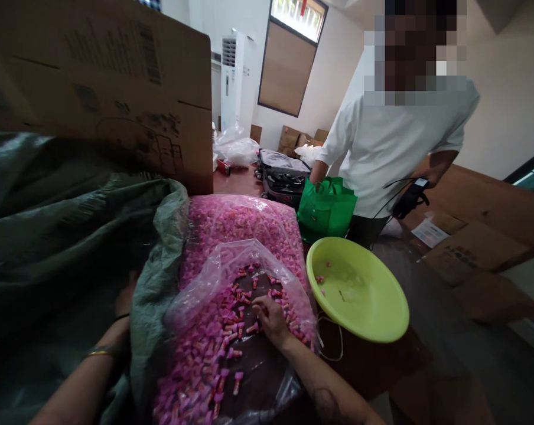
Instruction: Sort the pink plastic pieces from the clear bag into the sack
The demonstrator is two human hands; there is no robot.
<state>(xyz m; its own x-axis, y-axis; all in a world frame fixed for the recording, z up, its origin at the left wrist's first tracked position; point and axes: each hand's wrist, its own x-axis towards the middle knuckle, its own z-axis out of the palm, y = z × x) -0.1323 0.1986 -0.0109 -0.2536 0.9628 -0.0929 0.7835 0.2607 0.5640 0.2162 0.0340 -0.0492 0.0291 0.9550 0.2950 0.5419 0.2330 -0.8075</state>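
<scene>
My right hand (pixel 271 319) is over a dark surface strewn with small pink-capped tubes (pixel 238 378). Its fingers are curled closed, and whatever they may hold is hidden. Around it, the clear plastic bag (pixel 196 304) lies open, with many more of these tubes heaped along its left side. Down inside a dark green woven sack (pixel 160 230) is my left hand (pixel 126 295), dim and partly covered by the sack's edge, so its fingers do not show clearly. Behind the open bag lies another large clear bag (pixel 244 221), full of similar pink pieces.
A yellow-green basin (pixel 360 289) with a few small pink pieces stands to the right. Beyond it, a person (pixel 395 136) in a white shirt has one hand at a green bag (pixel 326 209) and a black device in the other. A large cardboard box (pixel 103 88) rises behind the sack.
</scene>
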